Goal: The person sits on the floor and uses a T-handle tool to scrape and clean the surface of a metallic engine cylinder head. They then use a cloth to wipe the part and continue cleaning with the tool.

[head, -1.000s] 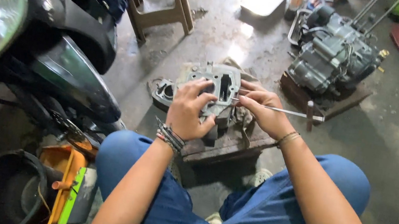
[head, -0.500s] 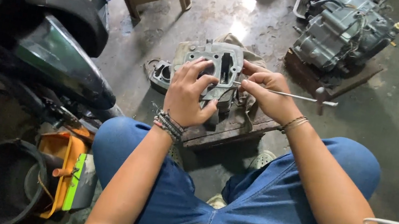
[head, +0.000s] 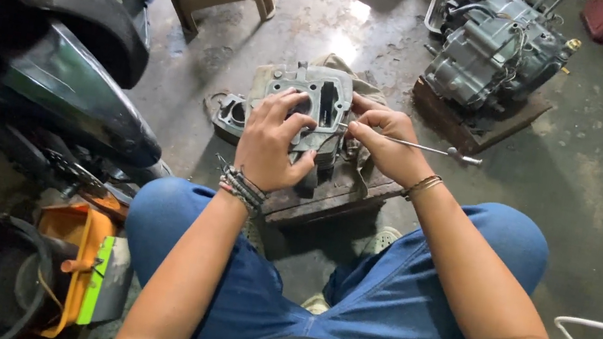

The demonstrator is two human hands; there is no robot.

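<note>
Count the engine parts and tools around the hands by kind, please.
Grey cylinder head, held by left hand: 1
Thin metal rod tool, in right hand: 1
Smaller grey casting beside the head: 1
Engine block on a wooden board: 1
Wooden block under the head: 1
Total: 5

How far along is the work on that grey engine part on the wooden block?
Done: the grey cylinder head is off any engine and sits on a wooden block over a rag. In hand: the left hand steadies it while the right hand holds a thin metal rod against its side. Left: a smaller metal part lies loose beside it, and the engine block stands apart behind.
</note>
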